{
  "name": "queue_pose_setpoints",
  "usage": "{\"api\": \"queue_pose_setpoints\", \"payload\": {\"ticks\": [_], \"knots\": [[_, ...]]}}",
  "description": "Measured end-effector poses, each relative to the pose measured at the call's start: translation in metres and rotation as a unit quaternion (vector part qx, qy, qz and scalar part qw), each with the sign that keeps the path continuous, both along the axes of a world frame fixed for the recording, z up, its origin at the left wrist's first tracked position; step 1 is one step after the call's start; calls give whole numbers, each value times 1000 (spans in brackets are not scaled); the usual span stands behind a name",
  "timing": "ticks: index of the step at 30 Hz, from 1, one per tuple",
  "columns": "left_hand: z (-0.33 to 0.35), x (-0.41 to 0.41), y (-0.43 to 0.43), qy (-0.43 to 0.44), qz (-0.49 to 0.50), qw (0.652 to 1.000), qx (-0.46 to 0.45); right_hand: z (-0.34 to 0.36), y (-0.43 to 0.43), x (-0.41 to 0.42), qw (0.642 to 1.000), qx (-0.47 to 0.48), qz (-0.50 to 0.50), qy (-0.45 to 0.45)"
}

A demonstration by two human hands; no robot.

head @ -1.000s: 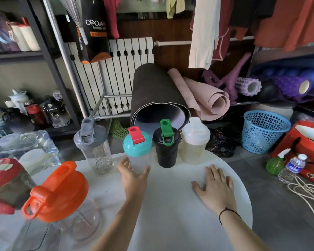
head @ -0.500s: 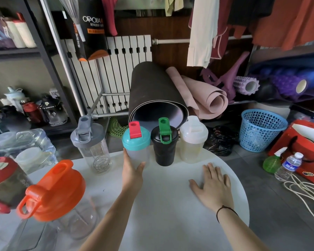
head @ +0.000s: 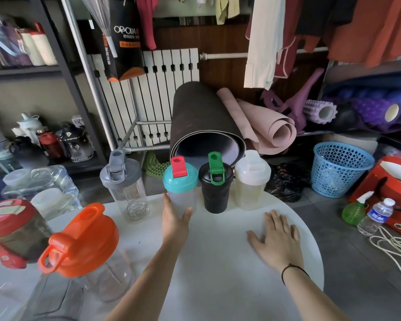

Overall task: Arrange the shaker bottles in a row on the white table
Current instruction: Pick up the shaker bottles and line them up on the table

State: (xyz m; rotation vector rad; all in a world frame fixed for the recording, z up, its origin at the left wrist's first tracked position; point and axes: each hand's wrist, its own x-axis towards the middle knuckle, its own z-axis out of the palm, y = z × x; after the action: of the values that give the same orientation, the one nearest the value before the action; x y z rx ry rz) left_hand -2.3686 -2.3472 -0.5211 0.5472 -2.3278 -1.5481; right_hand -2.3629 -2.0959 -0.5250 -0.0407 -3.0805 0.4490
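Note:
Three shaker bottles stand side by side at the far edge of the round white table [head: 218, 262]: a clear one with a teal lid and red cap [head: 180, 184], a black one with a green cap [head: 215, 188], and a cloudy white one [head: 252, 181]. My left hand [head: 174, 220] wraps the base of the teal-lidded bottle. Palm down, my right hand [head: 277, 239] lies flat on the table. Left of the row stands a grey-lidded clear shaker [head: 125, 188]. An orange-lidded shaker [head: 86, 249] and a red-lidded dark one [head: 12, 232] stand at the near left.
A blue mesh basket [head: 340, 167], a green spray bottle [head: 354, 209], a water bottle [head: 375, 216] and a white cord [head: 391, 246] are on the floor to the right. Rolled mats [head: 204, 121] lean behind the table. A shelf with bottles [head: 46, 144] stands at the left.
My left hand has slid the teal-lidded bottle away from me and to the right, up beside the black one. My right hand has stayed flat on the table.

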Motion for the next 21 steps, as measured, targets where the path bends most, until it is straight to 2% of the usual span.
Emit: {"api": "queue_pose_setpoints", "payload": {"ticks": [7,10,16,21], "knots": [[9,36,10,-41,8,999,11,5,3,7,1000,3,14,-20],[13,57,12,-66,-1,998,-20,9,2,19,999,-2,28,-41],[11,121,20,-103,-149,968,-176,16,-13,67,994,-11,55,-99],[11,181,28,-70,-251,933,-249,26,-32,106,988,-25,50,-142]]}}
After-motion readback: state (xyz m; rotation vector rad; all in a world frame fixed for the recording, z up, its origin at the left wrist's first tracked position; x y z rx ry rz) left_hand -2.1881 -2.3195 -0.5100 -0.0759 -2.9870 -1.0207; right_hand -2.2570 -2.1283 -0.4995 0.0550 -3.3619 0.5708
